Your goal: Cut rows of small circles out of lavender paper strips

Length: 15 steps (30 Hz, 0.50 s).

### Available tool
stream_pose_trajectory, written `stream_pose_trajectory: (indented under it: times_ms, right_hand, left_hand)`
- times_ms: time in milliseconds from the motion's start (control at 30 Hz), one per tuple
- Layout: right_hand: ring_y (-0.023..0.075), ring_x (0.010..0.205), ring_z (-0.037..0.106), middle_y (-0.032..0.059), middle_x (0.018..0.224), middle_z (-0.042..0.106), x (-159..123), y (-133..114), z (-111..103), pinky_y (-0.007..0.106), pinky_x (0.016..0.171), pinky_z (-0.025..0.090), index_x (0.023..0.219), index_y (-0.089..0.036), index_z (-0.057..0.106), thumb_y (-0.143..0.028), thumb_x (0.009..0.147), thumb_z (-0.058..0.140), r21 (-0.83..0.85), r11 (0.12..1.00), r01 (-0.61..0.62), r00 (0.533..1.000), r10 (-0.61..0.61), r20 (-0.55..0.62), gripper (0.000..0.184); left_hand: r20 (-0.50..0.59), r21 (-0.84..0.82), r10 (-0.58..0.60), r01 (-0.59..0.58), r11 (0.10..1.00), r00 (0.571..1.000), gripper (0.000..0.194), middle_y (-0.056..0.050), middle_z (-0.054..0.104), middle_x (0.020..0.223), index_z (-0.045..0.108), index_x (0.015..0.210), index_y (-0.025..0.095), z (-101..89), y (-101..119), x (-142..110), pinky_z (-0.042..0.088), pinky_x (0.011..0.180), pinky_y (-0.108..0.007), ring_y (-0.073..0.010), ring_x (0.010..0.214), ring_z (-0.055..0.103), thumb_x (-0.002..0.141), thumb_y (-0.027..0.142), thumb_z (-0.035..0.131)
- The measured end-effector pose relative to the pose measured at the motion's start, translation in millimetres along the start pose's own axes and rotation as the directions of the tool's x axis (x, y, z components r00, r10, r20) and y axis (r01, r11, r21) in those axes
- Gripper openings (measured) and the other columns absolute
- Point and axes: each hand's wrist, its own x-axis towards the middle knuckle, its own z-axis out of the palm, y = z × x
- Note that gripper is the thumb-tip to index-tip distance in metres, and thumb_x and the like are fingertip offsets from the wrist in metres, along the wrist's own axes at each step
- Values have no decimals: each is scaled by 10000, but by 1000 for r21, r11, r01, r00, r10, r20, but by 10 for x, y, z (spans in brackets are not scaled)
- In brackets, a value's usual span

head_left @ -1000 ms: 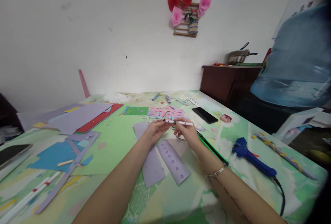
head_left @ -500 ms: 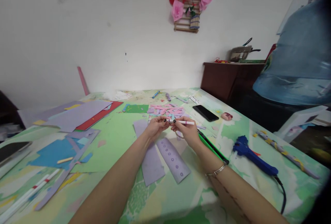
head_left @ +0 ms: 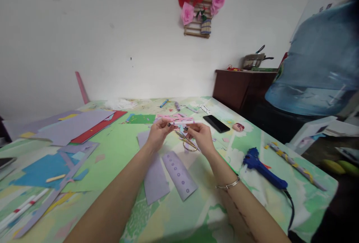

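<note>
Your left hand (head_left: 159, 134) and right hand (head_left: 199, 135) both have their fingers closed on a slim white tube (head_left: 183, 122), pinching it level between them, past the far end of the ringed purple strip (head_left: 180, 175). That strip lies flat on the bench (head_left: 168, 220), and your places are all read from it. Just beyond it, near your right hand and partly hidden by it, are gold-handled scissors (head_left: 190, 146). Farther beyond the strip you have a heap of pink paper scraps (head_left: 162, 117), with a small dark green sheet (head_left: 144, 119) to the left of the heap.

Close on the strip's left is a plain purple sheet (head_left: 155, 183); past that come a large light green sheet (head_left: 112, 153) and some blue paper (head_left: 36, 170). White sticks with red bands (head_left: 24, 209) lie at the strip's far left, and a red sheet (head_left: 98, 128) sits beyond it to the left, partly under purple paper (head_left: 81, 123).

To the strip's right you have a blue glue gun (head_left: 265, 170), then a purple-grey stick wound with yellow (head_left: 295, 165). Beyond the strip and to its right lies a black phone (head_left: 216, 123), with a small reddish object (head_left: 238, 126) beside it.
</note>
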Motion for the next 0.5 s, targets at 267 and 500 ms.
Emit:
stream_pose_trajectory:
  times_ms: [267,500]
  right_hand:
    - [395,1010,604,176,894,687,-5,-59,-705,452,793,462,710,-142,665,-199,663,694,-641,710,-292,956,197,-218,80]
    - [212,1008,605,89,1153,601,-16,77,-722,405,848,517,1138,-152,587,-310,897,593,-823,454,-341,863,498,-84,289]
  left_hand:
    - [-367,274,55,51,960,928,340,-87,581,1184,545,1188,164,-715,270,23,529,828,-425,-215,993,603,900,344,568]
    - [-410,636,183,137,759,894,327,-83,593,1161,555,1172,160,-1140,238,-107,534,814,-414,-207,971,611,900,343,569]
